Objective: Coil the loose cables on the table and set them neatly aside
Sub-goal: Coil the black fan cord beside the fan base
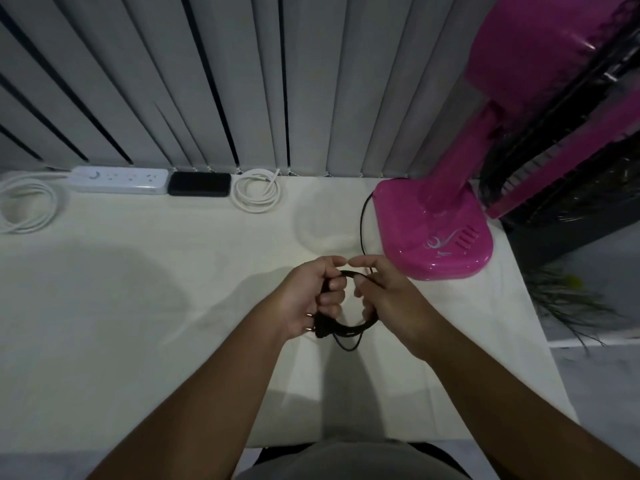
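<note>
A black cable (349,328) is wound into a small coil above the white table (138,306), right of centre. My left hand (311,299) grips the coil's left side, with the plug's metal pins showing below the palm. My right hand (384,296) grips the right side of the coil. The cable's free length (362,220) runs from my right hand up along the left edge of the pink fan's base (433,230). A coiled white cable (256,194) lies at the back of the table. Another white cable (24,206) lies looped at the far left.
A white power strip (119,180) and a black box (199,184) lie along the back edge under the grey vertical blinds (207,81). The pink fan's head (554,81) towers at the right. The table's right edge drops off beside a dark plant (568,299).
</note>
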`<action>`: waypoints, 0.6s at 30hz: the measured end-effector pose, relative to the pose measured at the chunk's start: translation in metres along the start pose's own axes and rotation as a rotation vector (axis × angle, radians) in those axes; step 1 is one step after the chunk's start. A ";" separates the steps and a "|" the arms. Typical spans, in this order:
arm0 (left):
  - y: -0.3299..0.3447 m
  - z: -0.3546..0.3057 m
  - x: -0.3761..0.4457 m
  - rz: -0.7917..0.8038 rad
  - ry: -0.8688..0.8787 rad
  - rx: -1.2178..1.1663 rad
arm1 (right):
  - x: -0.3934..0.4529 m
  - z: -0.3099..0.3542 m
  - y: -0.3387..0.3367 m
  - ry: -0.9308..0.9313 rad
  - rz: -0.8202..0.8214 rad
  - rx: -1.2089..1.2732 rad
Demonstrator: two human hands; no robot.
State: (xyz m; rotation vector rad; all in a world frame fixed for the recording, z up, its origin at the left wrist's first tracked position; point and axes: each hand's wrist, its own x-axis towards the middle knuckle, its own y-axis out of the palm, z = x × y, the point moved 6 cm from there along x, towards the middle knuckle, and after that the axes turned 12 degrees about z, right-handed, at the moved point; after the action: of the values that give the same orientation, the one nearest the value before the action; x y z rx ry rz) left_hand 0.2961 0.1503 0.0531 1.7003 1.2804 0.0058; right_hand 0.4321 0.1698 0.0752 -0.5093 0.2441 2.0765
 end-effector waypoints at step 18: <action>0.020 0.035 -0.001 -0.343 0.340 -0.131 | 0.013 -0.029 -0.012 0.166 -0.266 0.384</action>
State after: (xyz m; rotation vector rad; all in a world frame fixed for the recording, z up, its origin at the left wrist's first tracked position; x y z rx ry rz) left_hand 0.3282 0.1266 0.0485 1.3877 1.7730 0.1785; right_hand 0.4436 0.1751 0.0444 -0.4499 0.6248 1.6777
